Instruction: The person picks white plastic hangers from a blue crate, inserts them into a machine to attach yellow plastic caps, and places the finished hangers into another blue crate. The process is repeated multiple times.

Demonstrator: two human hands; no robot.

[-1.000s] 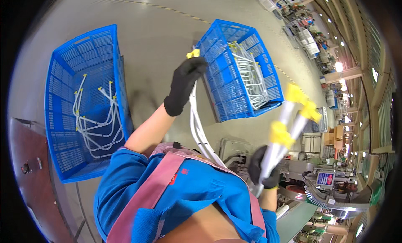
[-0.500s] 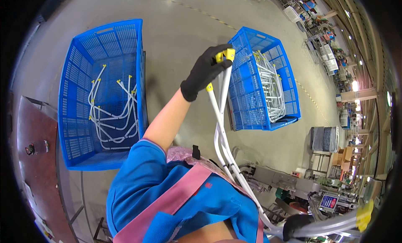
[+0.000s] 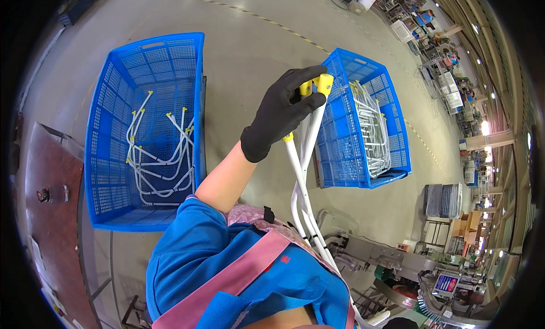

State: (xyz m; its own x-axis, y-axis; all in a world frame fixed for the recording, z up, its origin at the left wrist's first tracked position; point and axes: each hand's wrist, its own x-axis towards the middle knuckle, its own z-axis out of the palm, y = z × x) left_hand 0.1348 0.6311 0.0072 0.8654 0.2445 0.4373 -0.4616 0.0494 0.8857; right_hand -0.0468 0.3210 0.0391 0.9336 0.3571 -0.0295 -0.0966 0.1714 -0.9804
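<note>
My left hand (image 3: 284,110), in a black glove, is closed around the upper ends of several bent white tubes (image 3: 301,176) with yellow end fittings (image 3: 325,84). Its thumb and forefinger reach round two of these fittings, while another yellow-tipped end hangs just below the glove. The tubes cross one another and run down in front of my chest towards the lower right. Only a dark bit of my right glove (image 3: 401,323) shows at the bottom edge, beside the tubes' lower part; its fingers are hidden.
Left stands a large blue plastic crate (image 3: 145,45) with several similar tubes inside. Another blue crate (image 3: 340,130), on the right, holds a dense stack of them. A reddish-brown table (image 3: 54,227) is at far left, machinery (image 3: 392,255) at lower right.
The tubes' upper ends and my left hand sit slightly lower and further right in view. My right hand and the tubes' far yellow end have slipped mostly out of the bottom edge.
</note>
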